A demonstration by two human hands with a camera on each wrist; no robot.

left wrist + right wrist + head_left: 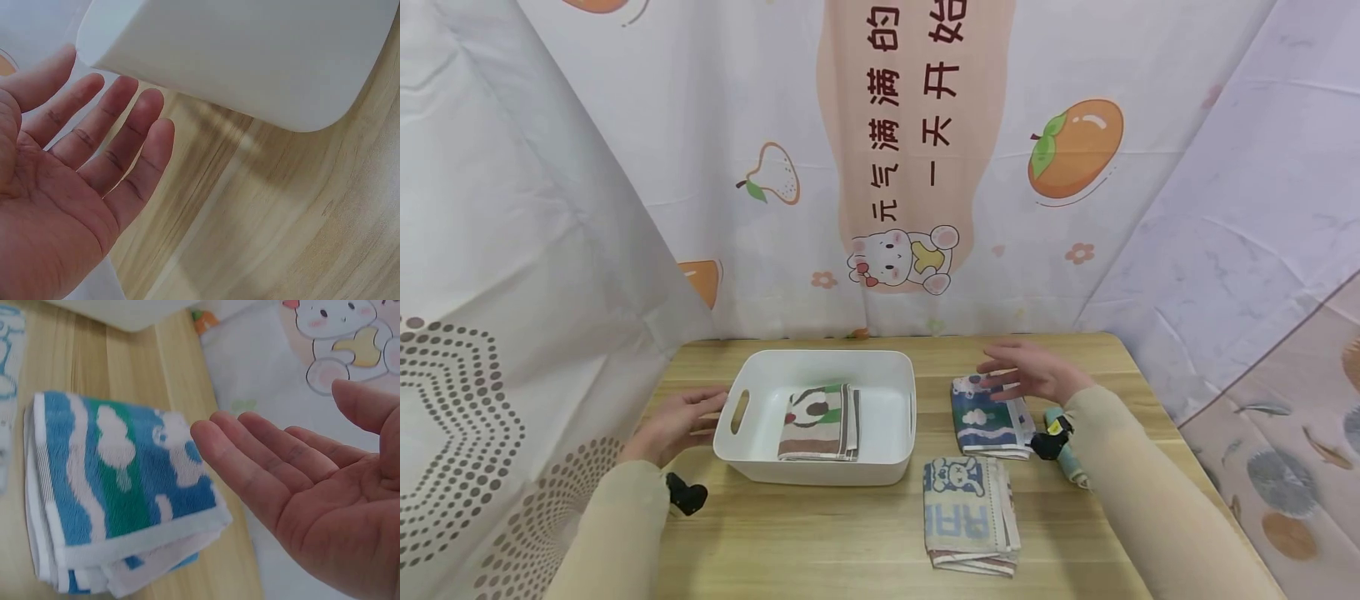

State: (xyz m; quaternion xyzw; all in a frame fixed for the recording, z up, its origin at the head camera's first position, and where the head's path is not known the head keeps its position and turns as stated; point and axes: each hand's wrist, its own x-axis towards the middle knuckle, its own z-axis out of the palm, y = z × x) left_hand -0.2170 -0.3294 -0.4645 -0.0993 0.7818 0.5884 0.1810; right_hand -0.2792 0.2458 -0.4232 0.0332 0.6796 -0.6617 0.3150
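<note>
A white plastic basket [880, 473] with an oval handle hole stands on the table, and a folded beige towel [816, 423] with a brown and green print lies inside it. Beside the basket's left end is my left hand [679, 421], its fingers straight and holding nothing; the left wrist view shows its open palm [56, 194]. To the right, my right hand [1030, 371] hovers over the far end of a folded blue and green towel [981, 421], partly covering it. In the right wrist view the palm is bare and the fingers [262, 450] are extended.
A folded beige and blue towel stack [958, 508] lies nearer the front, right of the basket. A rolled teal towel [1071, 462] is partly hidden by the right forearm. Printed curtains [760, 275] hang around the wooden table [805, 542].
</note>
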